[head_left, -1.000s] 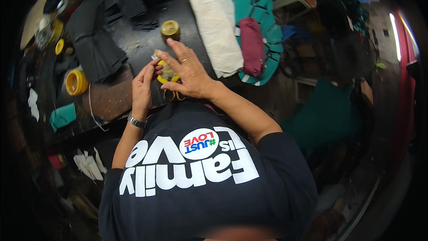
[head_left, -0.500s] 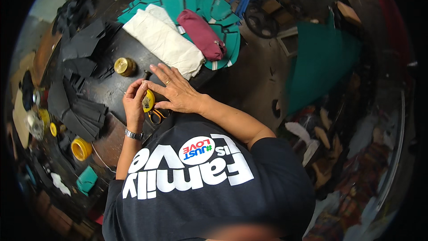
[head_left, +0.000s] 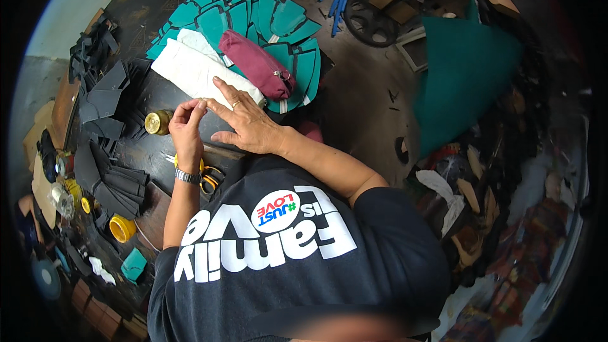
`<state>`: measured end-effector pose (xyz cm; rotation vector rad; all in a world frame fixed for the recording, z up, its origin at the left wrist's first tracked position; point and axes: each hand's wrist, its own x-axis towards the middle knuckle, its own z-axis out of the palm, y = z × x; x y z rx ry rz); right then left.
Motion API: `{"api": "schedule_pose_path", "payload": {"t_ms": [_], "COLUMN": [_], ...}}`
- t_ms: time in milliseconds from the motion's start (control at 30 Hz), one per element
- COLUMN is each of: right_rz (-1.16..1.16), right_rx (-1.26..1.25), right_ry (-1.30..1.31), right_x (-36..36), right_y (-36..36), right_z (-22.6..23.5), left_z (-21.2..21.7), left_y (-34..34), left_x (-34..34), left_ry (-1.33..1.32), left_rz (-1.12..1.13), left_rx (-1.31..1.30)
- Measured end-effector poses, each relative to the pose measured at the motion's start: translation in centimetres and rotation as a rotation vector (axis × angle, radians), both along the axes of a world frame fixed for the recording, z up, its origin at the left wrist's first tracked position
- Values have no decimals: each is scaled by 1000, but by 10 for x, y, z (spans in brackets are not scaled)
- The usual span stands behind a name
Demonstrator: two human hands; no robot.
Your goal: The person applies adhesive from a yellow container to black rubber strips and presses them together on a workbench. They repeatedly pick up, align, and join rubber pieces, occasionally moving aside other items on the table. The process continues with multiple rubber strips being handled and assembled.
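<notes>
1. A person in a dark printed T-shirt leans over a dark worktop (head_left: 164, 92), seen from above the head.
2. The left hand (head_left: 187, 125) wears a metal wristwatch. Its fingers are curled in, with the fingertips pinched together near the right index finger. Whatever they pinch is too small to make out.
3. The right hand (head_left: 244, 121) lies flat and open on the worktop, fingers spread, holding nothing. Its fingertips touch the near edge of a folded white cloth (head_left: 199, 73).
4. The white cloth is long, pale and softly creased. It lies at a slant on the worktop.
5. A maroon pouch (head_left: 256, 69) with a small metal ring rests just beside the cloth, on top of a fan of teal cut pieces (head_left: 253, 12).
6. A small round tin with a gold lid (head_left: 155, 122) sits just left of the left hand.
7. Scissors with orange-yellow handles (head_left: 208, 177) lie beneath the left wrist, close to the person's chest.
8. Stacks of black cut pieces (head_left: 107, 174) cover the left part of the worktop, with a yellow round container (head_left: 121, 228) near them.
</notes>
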<state>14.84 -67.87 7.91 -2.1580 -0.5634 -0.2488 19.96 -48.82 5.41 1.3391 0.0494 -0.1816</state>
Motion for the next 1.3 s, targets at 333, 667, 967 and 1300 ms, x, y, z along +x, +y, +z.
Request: {"api": "schedule_pose_path", "payload": {"t_ms": [333,667,967,1300], "right_rz": [87,-363,-506,-259], "right_rx": [-9,319,600,512], "right_ry": [111,-4,532,376], "right_x": [42,61,52,66], "right_y": [-169,-380,-471,-412], "right_z": [-5,-6,-60,-43], "left_z": [19,38,10,-18], "left_y": [-170,-339,-419,-437], "left_x": [27,66,58,83], "left_ry": [-408,-327,-236,-81], "left_rz": [57,-21,-391,-409], "left_rx": [688,819,697,496]}}
